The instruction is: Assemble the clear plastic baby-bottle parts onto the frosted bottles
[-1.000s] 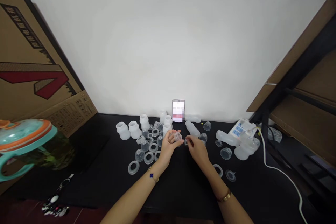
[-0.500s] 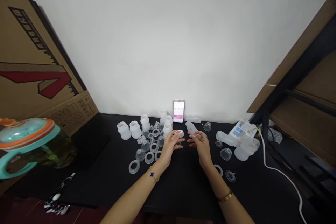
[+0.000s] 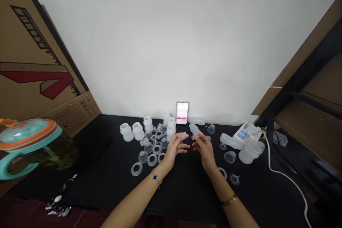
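Observation:
My left hand holds a white bottle collar ring between thumb and fingers, tilted on its side. Just to the right, my right hand pinches a clear silicone nipple with a flat flange. The ring and the nipple are apart, with a small gap between them. Left of my hands lie several loose collar rings and clear domed caps. White bottles stand behind those parts. On the right rest another nipple and a clear cap.
A phone leans on the wall. At the right lie bottles, a white box with blue labels and a white cable. A teal-lidded jug stands at the left near a cardboard box.
The collar ring in my left hand has tipped from nearly flat onto its side. The nipple in my right hand has turned slightly and come a bit closer to it.

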The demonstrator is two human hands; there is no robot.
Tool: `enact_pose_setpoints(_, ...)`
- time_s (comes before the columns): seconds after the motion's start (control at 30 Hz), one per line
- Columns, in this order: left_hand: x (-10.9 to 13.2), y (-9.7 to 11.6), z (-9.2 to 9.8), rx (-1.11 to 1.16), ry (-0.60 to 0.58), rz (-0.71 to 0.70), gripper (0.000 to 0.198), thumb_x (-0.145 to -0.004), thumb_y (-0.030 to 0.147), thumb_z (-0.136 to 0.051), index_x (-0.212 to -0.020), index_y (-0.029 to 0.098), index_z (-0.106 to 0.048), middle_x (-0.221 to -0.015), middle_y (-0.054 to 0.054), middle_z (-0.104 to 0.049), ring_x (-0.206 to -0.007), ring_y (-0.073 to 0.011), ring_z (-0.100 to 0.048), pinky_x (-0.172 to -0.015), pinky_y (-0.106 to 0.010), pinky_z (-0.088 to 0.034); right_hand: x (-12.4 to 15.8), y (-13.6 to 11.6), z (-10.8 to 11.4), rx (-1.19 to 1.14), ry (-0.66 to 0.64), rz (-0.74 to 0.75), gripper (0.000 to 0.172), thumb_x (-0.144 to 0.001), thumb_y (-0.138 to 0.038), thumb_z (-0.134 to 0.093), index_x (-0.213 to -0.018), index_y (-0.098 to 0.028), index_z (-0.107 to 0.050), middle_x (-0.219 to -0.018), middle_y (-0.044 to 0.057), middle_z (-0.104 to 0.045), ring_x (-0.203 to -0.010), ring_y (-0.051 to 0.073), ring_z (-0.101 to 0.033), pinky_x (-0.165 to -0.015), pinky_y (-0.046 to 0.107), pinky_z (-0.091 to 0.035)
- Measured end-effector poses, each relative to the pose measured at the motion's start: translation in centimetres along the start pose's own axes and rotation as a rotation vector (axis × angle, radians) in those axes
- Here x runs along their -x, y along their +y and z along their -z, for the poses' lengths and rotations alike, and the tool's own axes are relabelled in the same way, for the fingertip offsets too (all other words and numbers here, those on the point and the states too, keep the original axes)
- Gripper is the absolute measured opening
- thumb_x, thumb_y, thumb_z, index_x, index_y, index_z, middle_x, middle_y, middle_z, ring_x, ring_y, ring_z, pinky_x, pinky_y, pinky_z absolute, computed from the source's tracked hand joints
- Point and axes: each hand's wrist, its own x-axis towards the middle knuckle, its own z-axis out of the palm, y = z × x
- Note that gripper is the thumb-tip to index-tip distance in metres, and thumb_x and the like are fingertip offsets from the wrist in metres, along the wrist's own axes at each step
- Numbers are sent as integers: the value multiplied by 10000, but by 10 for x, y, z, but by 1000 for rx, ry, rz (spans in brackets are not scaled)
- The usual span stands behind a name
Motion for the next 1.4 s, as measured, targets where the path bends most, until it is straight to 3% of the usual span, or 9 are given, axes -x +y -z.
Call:
enact_pose_setpoints(0.63,1,3,-1,6,-20,15,504,-815,582,-699,-1107,187,-587,-1331,-174,-651,-734,-192,-741,-592,-261,-565,0,1,0,-53,-6,-68,420,-707,-563,-780,-842,-170,-716,-755,45,-719,-553,131,-615,-463,226,-464)
enact_pose_setpoints(1.07,0,1,0,-28,21,-20,566,-788,596,-708,-1153,165,-661,-1186,-136,-680,-621,-114,-658,-520,-218,-526,0,1,1,-63,-24,-66,375,-685,-488,-829,-864,-173,-727,-810,38,-733,-546,109,-591,-472,225,-450)
enact_pose_setpoints(1.4,-2,-3,4,21,-11,13,488,-844,521,-699,-1191,179,-667,-1329,-160,-649,-665,-126,-693,-555,-223,-558,2,-2,-1,-61,-27,-26,372,-611,-398,-897,-859,-192,-712,-768,-4,-666,-606,111,-600,-481,200,-450)
